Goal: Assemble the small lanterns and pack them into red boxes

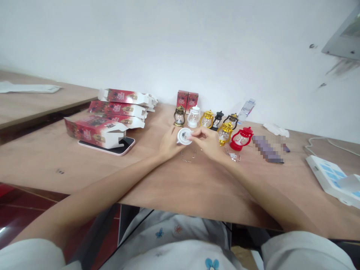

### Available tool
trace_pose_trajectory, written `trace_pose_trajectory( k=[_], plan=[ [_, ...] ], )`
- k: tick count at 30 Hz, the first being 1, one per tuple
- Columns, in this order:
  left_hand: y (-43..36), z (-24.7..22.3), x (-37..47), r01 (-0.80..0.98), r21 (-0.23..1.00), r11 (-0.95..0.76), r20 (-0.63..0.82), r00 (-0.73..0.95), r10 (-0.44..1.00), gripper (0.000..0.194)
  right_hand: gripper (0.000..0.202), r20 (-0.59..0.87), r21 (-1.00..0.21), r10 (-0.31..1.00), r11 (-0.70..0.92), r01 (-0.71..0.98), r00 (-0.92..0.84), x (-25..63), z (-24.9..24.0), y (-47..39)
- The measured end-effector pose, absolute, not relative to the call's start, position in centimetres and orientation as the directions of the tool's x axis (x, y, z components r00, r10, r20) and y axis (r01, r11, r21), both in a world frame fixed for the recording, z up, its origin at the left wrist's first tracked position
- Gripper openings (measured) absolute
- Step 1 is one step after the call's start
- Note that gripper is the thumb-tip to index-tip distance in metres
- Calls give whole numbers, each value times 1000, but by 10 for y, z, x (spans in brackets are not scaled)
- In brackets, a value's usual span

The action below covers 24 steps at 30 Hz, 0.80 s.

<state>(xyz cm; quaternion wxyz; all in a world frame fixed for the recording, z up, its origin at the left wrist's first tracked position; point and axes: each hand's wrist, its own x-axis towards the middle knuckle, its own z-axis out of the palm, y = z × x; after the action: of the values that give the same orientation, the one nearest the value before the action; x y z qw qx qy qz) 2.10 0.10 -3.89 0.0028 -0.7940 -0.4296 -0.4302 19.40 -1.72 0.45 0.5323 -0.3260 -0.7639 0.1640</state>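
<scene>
My left hand (pixel 168 145) is wrapped round a round white lantern base (pixel 182 137), whose underside, with a small recess in it, faces me. Over the right side of that base, the fingers of my right hand (pixel 207 141) are pinched together; what sits between the fingertips is too small to make out. Below my hands a thin bent wire (pixel 189 161) lies on the table. Close behind stand small lanterns: a bronze one (pixel 179 117), a white one (pixel 194 117), a gold one (pixel 225 134), a red one (pixel 242 138) and several others.
Printed red boxes with open flaps (pixel 87 127) lie at the left, one resting on a phone (pixel 128 148). Two red boxes (pixel 182 98) stand by the wall. At the right are a small clear part (pixel 234 156), a pixelated strip (pixel 267 148) and a white-blue case (pixel 332 174).
</scene>
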Motion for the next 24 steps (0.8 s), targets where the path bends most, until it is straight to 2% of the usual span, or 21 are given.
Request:
trace_pose_trajectory(
  k=[3, 5, 9, 18, 24],
  plan=[
    [0, -38, 21, 682, 364, -635, 686, 265, 677, 32, 22, 802, -297, 476, 842, 450, -360, 197, 3, -18],
    [0, -38, 21, 679, 365, -636, 683, 269, 679, 33, 24, 808, -118, 372, 862, 492, -457, 199, 2, -19],
    [1, -39, 21, 686, 365, -630, 675, 271, 686, 34, 24, 801, 92, 273, 824, 560, -533, 203, 2, -19],
    [-1, -37, 22, 692, 378, -615, 667, 258, 699, 33, 17, 820, 244, 97, 832, 499, -564, 203, 2, -17],
    [1, -38, 22, 700, 358, -618, 666, 272, 694, 34, 13, 804, 216, 127, 848, 484, -581, 205, 6, -19]
  ],
)
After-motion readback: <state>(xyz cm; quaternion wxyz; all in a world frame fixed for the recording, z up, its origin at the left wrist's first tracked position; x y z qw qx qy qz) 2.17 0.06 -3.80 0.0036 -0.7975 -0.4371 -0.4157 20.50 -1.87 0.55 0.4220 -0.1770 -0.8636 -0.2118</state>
